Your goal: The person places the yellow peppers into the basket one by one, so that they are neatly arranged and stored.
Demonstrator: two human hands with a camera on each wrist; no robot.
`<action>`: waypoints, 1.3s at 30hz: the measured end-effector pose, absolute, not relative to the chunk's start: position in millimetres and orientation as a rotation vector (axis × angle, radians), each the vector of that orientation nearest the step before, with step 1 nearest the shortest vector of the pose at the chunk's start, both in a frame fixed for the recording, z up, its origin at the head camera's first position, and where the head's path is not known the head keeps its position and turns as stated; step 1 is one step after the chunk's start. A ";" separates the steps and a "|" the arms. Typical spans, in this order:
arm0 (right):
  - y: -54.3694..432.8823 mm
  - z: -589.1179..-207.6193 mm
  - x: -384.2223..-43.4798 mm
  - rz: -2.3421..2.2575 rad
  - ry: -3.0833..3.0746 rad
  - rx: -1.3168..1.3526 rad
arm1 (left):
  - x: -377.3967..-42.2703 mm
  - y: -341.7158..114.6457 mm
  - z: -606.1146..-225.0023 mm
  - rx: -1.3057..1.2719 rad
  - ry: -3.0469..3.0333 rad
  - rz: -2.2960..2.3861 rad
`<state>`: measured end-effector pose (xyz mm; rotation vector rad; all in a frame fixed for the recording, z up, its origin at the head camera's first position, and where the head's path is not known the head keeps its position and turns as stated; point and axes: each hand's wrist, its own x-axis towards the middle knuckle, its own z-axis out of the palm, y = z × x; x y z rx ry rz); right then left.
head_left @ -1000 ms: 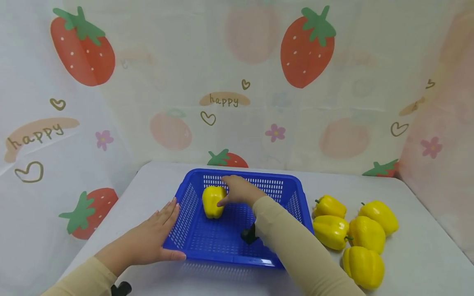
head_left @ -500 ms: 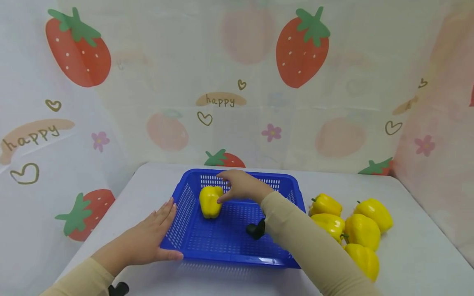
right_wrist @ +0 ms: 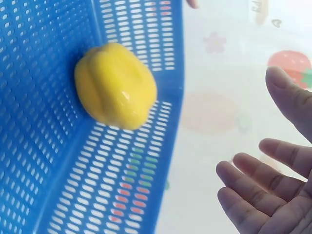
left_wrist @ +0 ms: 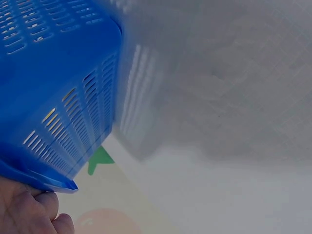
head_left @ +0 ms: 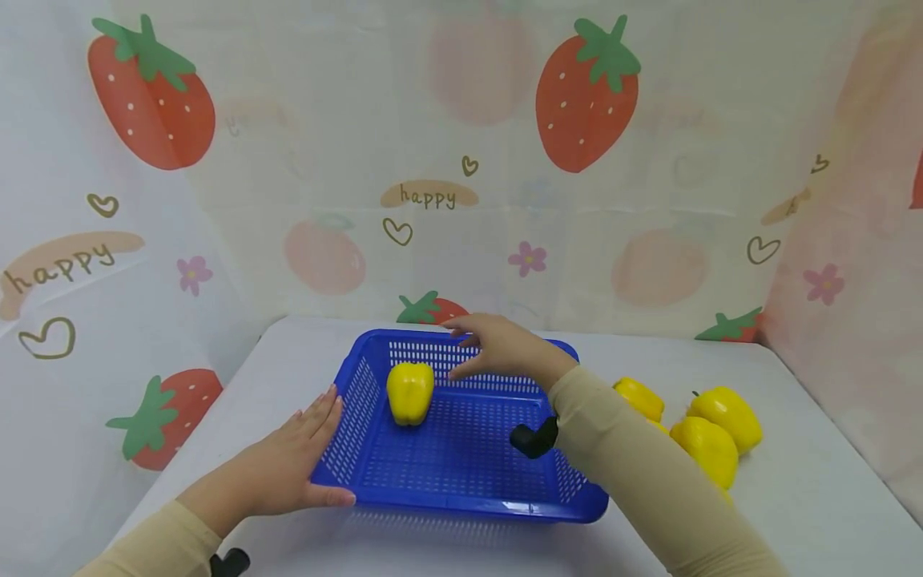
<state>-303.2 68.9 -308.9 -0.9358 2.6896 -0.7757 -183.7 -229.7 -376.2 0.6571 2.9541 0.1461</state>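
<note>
A blue perforated plastic basket (head_left: 461, 506) stands on the white table, with one yellow bell pepper (head_left: 410, 393) inside near its back left corner. Along the basket's left rim rests my left hand (head_left: 277, 461), fingers straight and thumb at the front corner. In the left wrist view, its fingers (left_wrist: 48, 204) lie right at the rim. Over the back right part of the basket, my right hand (head_left: 501, 346) hangs with fingers spread and nothing in them. The right wrist view shows that hand apart from the pepper (right_wrist: 117, 87).
Several more yellow bell peppers (head_left: 705, 449) lie in a group on the table right of the basket, partly hidden by the right sleeve (head_left: 634, 457). A strawberry-print sheet (head_left: 587, 240) rises behind the table and at both sides.
My right hand has moved up and to the right, away from the pepper, which stays in the basket. The left hand keeps its place at the rim.
</note>
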 end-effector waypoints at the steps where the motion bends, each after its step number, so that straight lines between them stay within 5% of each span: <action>1: 72.1 -307.0 -302.0 -0.782 2.693 -0.927 | -183.8 -229.8 -376.5 0.659 2.954 0.143; 39: 233.5 -290.7 -273.6 -0.864 2.827 -0.782 | -185.9 -230.4 -379.2 0.669 2.970 0.138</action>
